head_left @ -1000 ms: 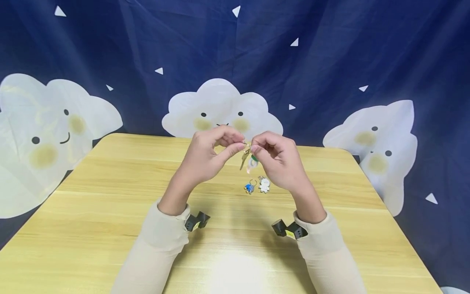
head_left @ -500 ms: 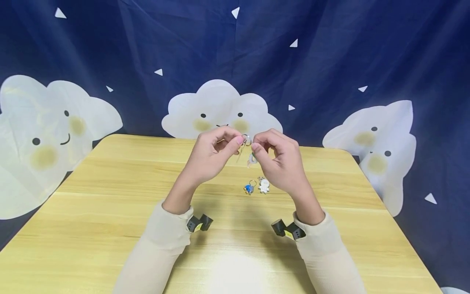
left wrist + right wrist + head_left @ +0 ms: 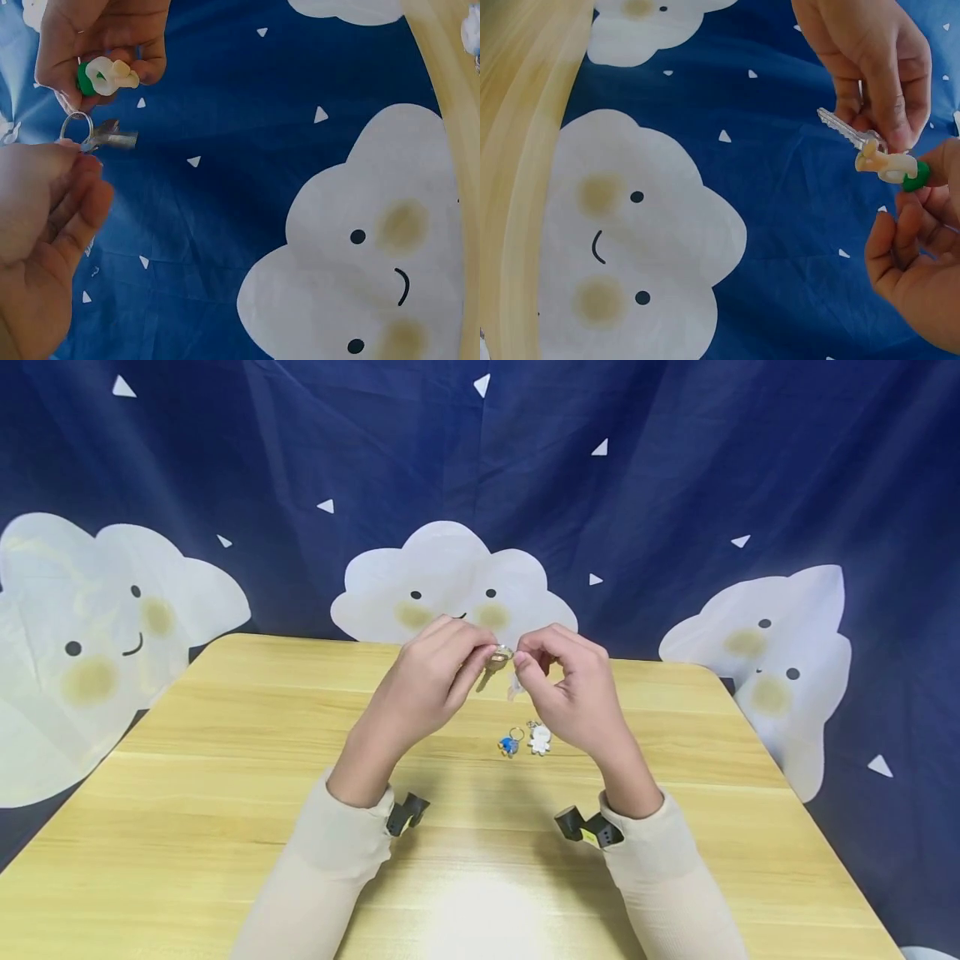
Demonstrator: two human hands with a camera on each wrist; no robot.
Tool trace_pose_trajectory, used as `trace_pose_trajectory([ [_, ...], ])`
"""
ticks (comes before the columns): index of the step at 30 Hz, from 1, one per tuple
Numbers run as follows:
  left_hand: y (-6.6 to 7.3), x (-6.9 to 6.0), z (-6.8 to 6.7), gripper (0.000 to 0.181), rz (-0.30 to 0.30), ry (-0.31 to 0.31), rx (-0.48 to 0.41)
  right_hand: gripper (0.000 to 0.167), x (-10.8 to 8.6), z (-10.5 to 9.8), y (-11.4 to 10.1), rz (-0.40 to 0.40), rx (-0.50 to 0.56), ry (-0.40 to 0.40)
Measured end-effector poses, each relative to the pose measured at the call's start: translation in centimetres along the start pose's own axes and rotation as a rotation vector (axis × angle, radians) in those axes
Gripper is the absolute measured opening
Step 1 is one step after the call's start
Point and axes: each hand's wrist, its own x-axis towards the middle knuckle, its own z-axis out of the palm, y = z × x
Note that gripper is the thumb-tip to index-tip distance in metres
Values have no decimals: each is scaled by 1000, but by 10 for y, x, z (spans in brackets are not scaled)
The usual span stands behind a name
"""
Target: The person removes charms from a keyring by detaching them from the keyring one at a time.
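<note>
Above the table's far side, my left hand point(image 3: 420, 681) pinches a metal key ring point(image 3: 77, 126) between thumb and fingers. A key point(image 3: 841, 129) hangs from the ring and slants down to the left in the head view. At the ring's other side, my right hand point(image 3: 570, 689) pinches the ring with thumb and forefinger. Below the right fingertips hangs a small pale figure charm point(image 3: 889, 166) with a green part, mostly hidden by that hand in the head view. How the charm joins the ring is too small to tell.
A blue figure keychain point(image 3: 508, 745) with a ring and a white figure keychain point(image 3: 539, 739) lie side by side on the wooden table point(image 3: 225, 793), below the hands. A dark blue cloth point(image 3: 675, 510) with cloud faces hangs behind the far edge.
My left hand has turned over so more of its back shows, and the key has swung to the lower left. The right hand has stayed nearly still, as have the keychains on the table.
</note>
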Motion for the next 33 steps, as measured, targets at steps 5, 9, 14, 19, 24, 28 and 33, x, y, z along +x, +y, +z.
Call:
trace_pose_trajectory([
  [5, 2, 1, 2, 6, -14, 70, -69, 11, 0, 1, 0, 11, 4, 10],
  [9, 2, 1, 5, 5, 7, 122, -65, 11, 1, 3, -1, 3, 18, 11],
  [14, 1, 1, 4, 5, 74, 102, 12, 10, 0, 4, -3, -9, 35, 15],
  [19, 1, 1, 3, 7, 28, 81, -55, 11, 1, 5, -2, -13, 56, 52],
  [24, 1, 0, 5, 11, -174, 93, -257, 12, 1, 6, -1, -38, 111, 95],
  [28, 1, 0, 6, 10, -301, 97, -398, 12, 2, 6, -2, -55, 136, 108],
  [33, 1, 0, 9, 8, -331, 145, -444, 12, 1, 8, -2, -60, 63, 67],
])
